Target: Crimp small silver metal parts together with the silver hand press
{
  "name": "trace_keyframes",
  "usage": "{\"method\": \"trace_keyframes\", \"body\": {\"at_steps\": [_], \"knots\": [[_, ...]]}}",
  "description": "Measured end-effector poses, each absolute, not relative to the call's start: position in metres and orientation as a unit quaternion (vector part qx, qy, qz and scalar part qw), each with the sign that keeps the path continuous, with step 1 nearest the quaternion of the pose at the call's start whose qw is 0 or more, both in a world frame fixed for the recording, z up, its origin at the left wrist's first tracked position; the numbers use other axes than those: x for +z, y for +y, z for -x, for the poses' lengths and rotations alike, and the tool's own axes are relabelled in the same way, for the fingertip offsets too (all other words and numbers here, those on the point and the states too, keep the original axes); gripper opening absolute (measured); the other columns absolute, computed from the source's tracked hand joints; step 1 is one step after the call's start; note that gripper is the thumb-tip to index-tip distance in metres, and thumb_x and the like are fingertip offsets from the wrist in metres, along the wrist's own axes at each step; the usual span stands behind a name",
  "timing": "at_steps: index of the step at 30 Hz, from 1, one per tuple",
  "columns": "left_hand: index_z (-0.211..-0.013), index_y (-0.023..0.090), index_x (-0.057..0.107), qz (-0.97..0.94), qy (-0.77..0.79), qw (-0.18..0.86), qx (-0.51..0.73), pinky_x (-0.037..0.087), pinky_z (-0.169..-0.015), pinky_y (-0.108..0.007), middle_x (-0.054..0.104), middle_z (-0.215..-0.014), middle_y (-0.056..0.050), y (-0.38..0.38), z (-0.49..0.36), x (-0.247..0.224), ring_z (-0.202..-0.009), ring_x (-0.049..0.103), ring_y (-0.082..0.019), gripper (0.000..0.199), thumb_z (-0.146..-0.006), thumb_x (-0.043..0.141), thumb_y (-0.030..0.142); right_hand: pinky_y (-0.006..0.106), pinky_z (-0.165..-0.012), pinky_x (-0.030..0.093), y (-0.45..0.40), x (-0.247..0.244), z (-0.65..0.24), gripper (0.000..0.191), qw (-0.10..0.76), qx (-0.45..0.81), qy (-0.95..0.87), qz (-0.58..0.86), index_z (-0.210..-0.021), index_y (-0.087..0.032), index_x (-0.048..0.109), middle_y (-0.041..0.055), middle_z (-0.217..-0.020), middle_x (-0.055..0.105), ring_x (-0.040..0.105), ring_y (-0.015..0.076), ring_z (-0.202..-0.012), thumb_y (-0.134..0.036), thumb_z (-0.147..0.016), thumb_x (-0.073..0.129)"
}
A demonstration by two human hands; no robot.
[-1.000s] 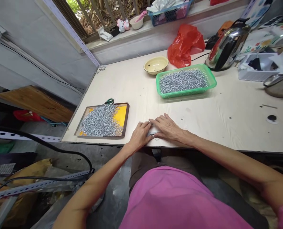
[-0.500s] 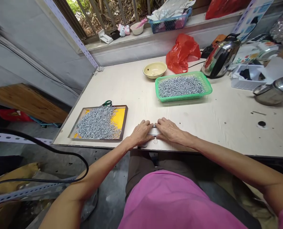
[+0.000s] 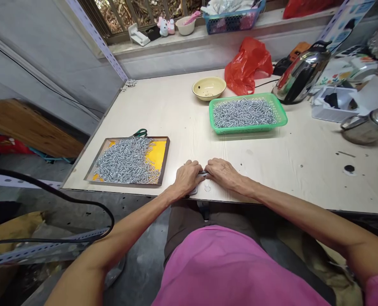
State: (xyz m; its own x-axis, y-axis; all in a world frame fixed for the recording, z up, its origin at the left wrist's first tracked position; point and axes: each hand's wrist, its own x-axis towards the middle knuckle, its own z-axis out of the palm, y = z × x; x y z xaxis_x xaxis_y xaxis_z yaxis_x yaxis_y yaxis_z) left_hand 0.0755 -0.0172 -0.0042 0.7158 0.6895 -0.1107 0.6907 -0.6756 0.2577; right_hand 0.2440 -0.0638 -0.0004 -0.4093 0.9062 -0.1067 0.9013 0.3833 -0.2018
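My left hand (image 3: 188,176) and my right hand (image 3: 223,174) are close together near the table's front edge, fingers closed. Between their fingertips they grip a thin dark-edged piece (image 3: 203,172), each hand at one end; its kind is hard to make out. Under my left palm shows part of a small greyish flat object (image 3: 194,191), mostly covered. A small clear outline-shaped bit (image 3: 207,188) lies just below the fingers. To the left, a shallow tray (image 3: 165,163) with a yellow bottom holds a heap of small silvery metal pins (image 3: 125,161).
A green basket (image 3: 249,129) of similar metal pieces stands beyond my right hand. Behind it are a cream bowl (image 3: 209,89), a red plastic bag (image 3: 248,66) and a steel kettle (image 3: 303,74). Green-handled scissors (image 3: 140,132) lie behind the tray. A metal pot (image 3: 367,125) stands far right.
The piece between my hands has turned from showing a broad pale face to a thin dark edge. Both hands stay in about the same place; the view has shifted slightly.
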Motion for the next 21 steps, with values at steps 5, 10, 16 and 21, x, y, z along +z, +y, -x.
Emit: {"method": "trace_keyframes", "body": {"at_steps": [5,10,16,21], "knots": [[-0.114,0.018,0.060,-0.914,0.391,0.107,0.015,0.050,-0.081,-0.039,0.061,-0.106,-0.009,-0.027,-0.071,-0.003,-0.103,0.053,-0.028,0.038,-0.081,0.066,0.037,0.032,-0.079,0.040,-0.063,-0.003,-0.256,0.033,0.055,0.100,-0.829,0.548,-0.110,-0.014,0.063,0.0119,-0.103,0.061,0.052,0.0239,-0.096,-0.037,-0.086,0.063],[-0.130,0.016,0.048,-0.913,0.380,0.107,0.100,0.040,-0.105,-0.046,0.049,-0.138,-0.015,-0.064,-0.073,-0.018,-0.130,0.043,-0.029,0.044,-0.088,0.057,0.024,0.032,-0.084,0.041,-0.054,-0.004,-0.279,0.038,0.107,0.138,-0.838,0.517,-0.116,-0.013,0.061,0.0135,-0.108,0.061,0.054,0.0229,-0.099,-0.042,-0.094,0.049],[-0.133,0.016,0.046,-0.916,0.339,0.163,0.139,0.031,-0.112,-0.051,0.049,-0.140,-0.016,-0.100,-0.088,-0.033,-0.138,0.035,-0.030,0.047,-0.091,0.053,0.037,0.033,-0.079,0.037,-0.041,-0.015,-0.275,0.024,0.081,0.088,-0.818,0.562,-0.103,-0.015,0.067,0.0118,-0.099,0.063,0.052,0.0238,-0.097,-0.028,-0.092,0.050],[-0.130,0.019,0.049,-0.909,0.333,0.200,0.150,0.028,-0.114,-0.052,0.052,-0.138,-0.014,-0.104,-0.087,-0.035,-0.138,0.036,-0.028,0.045,-0.091,0.053,0.042,0.039,-0.077,0.031,-0.016,-0.012,-0.271,0.027,0.060,0.028,-0.811,0.581,-0.093,-0.020,0.071,0.0112,-0.097,0.067,0.051,0.0264,-0.095,-0.033,-0.094,0.047]]}}
